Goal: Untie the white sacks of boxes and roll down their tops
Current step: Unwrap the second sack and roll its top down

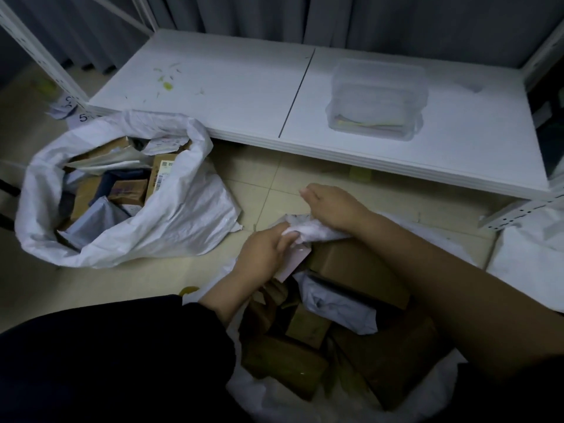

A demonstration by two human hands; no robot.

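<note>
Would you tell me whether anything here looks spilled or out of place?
Yes: yellow-green scraps lie scattered on the white shelf board, like litter. Crumpled paper slips lie on the floor by the rack post. Otherwise the left sack stands open, boxes inside, nothing spilled.

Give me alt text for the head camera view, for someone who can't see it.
A person's left hand and right hand grip the bunched top edge of a white woven sack full of brown cardboard boxes. To the left on the tiled floor, a second white sack of boxes stands open, top rolled down, before a low white shelf.
</note>
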